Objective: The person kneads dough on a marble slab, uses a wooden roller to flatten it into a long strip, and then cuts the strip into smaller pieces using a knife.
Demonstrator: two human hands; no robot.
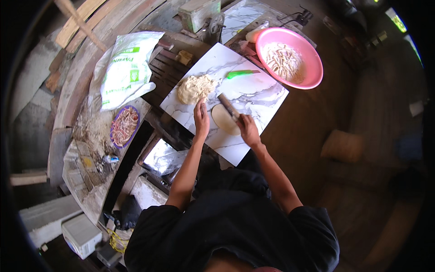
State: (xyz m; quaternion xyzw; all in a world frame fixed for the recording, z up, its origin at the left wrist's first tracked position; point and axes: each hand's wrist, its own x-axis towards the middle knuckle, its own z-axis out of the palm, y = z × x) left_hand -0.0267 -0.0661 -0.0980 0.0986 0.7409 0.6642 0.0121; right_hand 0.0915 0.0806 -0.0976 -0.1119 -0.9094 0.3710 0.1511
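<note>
A white marble-patterned slab (235, 152) lies in front of me. On it, a flat oval sheet of rolled dough (222, 121) sits between my hands. My right hand (248, 130) grips the near end of a short rolling pin (228, 107), which slants over the right side of the sheet. My left hand (201, 120) is open, its fingers stretched toward the lower edge of a rough dough lump (194, 89); whether they touch it is hard to see. Farther back on the slab lies a knife with a bright green part (240, 73).
Behind the slab at right stands a pink basin (318, 75) of pale floury strips. To the left are a white and green sack (124, 68) and a purple-rimmed bowl (137, 128) of reddish strips. A clear plastic bag (170, 156) lies near my left forearm.
</note>
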